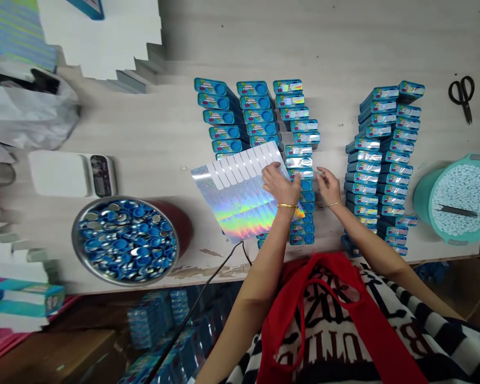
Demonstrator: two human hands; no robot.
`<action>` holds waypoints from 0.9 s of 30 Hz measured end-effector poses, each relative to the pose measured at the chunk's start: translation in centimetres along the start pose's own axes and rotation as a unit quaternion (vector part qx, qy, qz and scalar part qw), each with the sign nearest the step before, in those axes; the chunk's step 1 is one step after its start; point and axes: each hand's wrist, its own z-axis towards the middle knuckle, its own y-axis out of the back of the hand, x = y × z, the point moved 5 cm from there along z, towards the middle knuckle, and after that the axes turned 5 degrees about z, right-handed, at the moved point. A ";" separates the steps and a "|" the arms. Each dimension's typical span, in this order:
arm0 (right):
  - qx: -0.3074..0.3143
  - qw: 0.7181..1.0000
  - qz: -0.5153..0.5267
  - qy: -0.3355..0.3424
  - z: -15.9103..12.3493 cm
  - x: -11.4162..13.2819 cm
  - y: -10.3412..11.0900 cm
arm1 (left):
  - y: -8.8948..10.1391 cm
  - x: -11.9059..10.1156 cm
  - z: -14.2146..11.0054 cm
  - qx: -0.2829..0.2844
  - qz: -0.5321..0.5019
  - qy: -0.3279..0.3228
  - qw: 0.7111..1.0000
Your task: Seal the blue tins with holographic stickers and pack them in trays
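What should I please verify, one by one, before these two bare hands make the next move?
1. Shiny rainbow-silver sheet with white strips is under the left hand: ok.
2. Right hand holds something small: cannot tell, too little detail.
3. Small blue rectangular boxes in the middle group are fully visible: not ok, the sheet covers some.
4. Round metal bowl of blue and silver caps is apart from the sheet: ok.
5. Black scissors lie away from both hands: ok.

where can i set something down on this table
Bare table lies beyond the blue boxes, and in a narrower strip between the rightmost boxes and the scissors. It's crowded around the left hand, where the holographic sticker sheet overlaps boxes.
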 end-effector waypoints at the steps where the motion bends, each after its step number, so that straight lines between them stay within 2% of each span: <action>1: 0.002 1.000 -0.008 0.013 -0.4 -0.2 -0.2 | 0.0 0.0 0.1 0.003 -0.001 0.008 1.000; 4: 0.037 0.996 -0.082 0.028 -1.3 -0.7 -0.7 | -0.4 -0.2 0.2 0.027 0.006 0.028 0.999; 7: 0.057 0.978 -0.198 0.021 -1.2 -0.2 0.1 | -0.2 -0.3 0.2 0.050 0.014 0.038 0.998; 9: 0.028 0.965 -0.258 0.040 -0.4 1.6 0.9 | 1.0 0.1 0.9 0.056 -0.013 0.005 0.998; 11: 0.011 0.955 -0.282 0.089 0.6 4.7 0.5 | 3.5 1.4 2.6 0.036 -0.065 -0.059 0.996; 12: 0.023 0.950 -0.286 0.123 1.2 6.5 -0.5 | 5.2 2.6 3.8 0.019 -0.087 -0.090 0.992; 14: 0.087 0.934 -0.291 0.190 2.2 10.2 -4.1 | 8.8 5.9 6.7 -0.022 -0.094 -0.124 0.988; 16: 0.164 0.907 -0.309 0.235 3.1 13.2 -9.0 | 11.7 9.7 9.9 -0.045 -0.036 -0.125 0.990; 18: 0.225 0.879 -0.335 0.254 3.9 15.0 -14.0 | 13.3 13.0 12.6 -0.036 0.027 -0.117 0.992; 20: 0.266 0.858 -0.357 0.256 4.7 15.6 -17.9 | 13.4 15.2 14.5 0.010 0.076 -0.118 0.990; 22: 0.284 0.846 -0.373 0.254 5.3 15.5 -20.3 | 12.7 16.3 15.4 0.060 0.107 -0.133 0.984; 24: 0.286 0.842 -0.385 0.249 5.6 15.1 -21.2 | 12.1 16.7 15.5 0.082 0.120 -0.155 0.977; 27: 0.284 0.842 -0.390 0.240 5.8 14.9 -21.1 | 11.8 16.6 15.0 0.075 0.113 -0.182 0.974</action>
